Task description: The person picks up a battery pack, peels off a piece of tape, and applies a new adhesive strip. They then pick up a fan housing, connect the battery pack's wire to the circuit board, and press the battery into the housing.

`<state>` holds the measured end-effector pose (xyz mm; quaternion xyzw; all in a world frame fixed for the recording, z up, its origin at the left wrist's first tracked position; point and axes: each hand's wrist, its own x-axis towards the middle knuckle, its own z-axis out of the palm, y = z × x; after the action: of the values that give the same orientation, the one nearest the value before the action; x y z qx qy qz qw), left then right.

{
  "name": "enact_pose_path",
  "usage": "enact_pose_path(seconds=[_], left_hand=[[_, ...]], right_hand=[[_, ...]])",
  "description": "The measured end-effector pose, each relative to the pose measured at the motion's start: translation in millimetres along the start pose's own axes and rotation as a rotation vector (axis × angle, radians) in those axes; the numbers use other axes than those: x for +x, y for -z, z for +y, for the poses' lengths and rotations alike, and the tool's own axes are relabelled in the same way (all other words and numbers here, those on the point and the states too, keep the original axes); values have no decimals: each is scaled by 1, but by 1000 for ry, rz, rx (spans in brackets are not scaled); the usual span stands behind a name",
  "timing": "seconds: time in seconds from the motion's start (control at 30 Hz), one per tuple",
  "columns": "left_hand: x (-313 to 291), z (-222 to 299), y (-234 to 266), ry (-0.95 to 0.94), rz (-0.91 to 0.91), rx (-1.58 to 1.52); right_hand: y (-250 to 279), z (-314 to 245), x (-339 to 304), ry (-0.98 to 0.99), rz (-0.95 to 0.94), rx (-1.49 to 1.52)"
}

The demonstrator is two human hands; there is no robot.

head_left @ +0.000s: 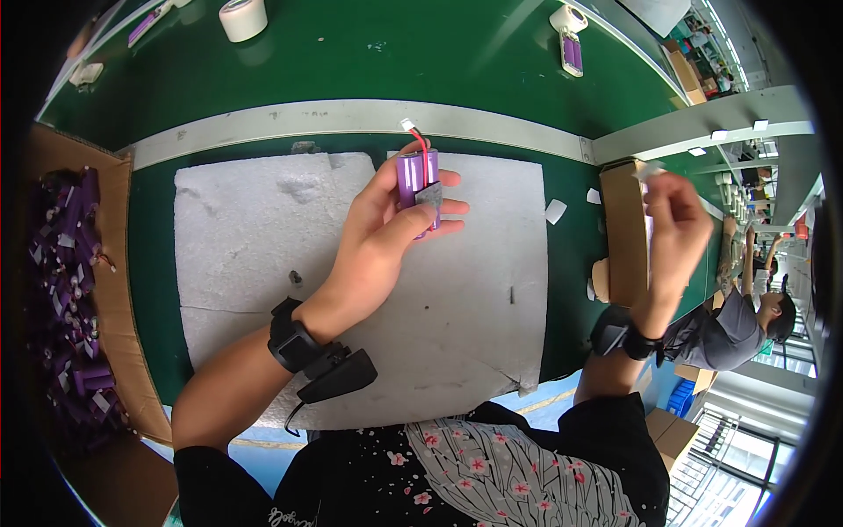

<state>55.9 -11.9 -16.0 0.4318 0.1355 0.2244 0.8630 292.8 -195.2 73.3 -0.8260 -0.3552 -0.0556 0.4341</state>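
Purple wrap shines on the pack (407, 180) in the person's left hand (378, 228), held over the middle of the pale foam (474, 307), toward its far edge. That hand is closed round the pack: the thumb presses on a grey patch (428, 198) at its lower right, and 3 fingertips show past its right side. Red and black wires (419, 139) rise from the far end of the pack to a small white plug (407, 125). Well apart, over to the right, the right hand (676, 220) is up at the narrow box (625, 237), its fingers pinched on a pale bit (648, 171) too blurred for me to name. A black strap circles each wrist. Under the foam I see the green bench (571, 290), with 2 white scraps (556, 211) lying between the foam and the narrow box. On the left, a brown carton (118, 299) holds a heap of purple packs (88, 290). Beyond the pale rail (369, 119), a white roll (242, 19) stands toward the left, and another purple pack (572, 54) lies toward the right. Farther right, a co-worker (724, 334) in a grey top is seen side-on.
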Motion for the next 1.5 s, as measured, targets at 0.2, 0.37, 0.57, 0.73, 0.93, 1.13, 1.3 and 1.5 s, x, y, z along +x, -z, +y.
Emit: enact_pose_path(seconds=[0.2,0.37,0.57,0.73,0.93,1.13,1.3,1.5], left_hand=[[4,-3,-8,21,11,-84],[0,-7,-1,5,-12,-34],[1,-5,-8,-11,-23,28],[-1,-5,-7,-19,-24,65],[-1,-6,-6,-6,-21,76],[1,-4,-10,-27,-52,86],[-1,-9,-7,-9,-33,101],[1,-7,-7,-24,-29,81]], right_hand=[[72,19,17,-113,115,-685],[-9,-13,-11,131,-276,-536],[-39,49,-17,305,-339,-713],[-40,32,-19,76,-408,-553],[-17,-5,-24,9,-354,-539],[95,12,5,36,91,-910],[83,-9,-45,-107,-233,-599],[44,-2,-110,-232,-712,-558]])
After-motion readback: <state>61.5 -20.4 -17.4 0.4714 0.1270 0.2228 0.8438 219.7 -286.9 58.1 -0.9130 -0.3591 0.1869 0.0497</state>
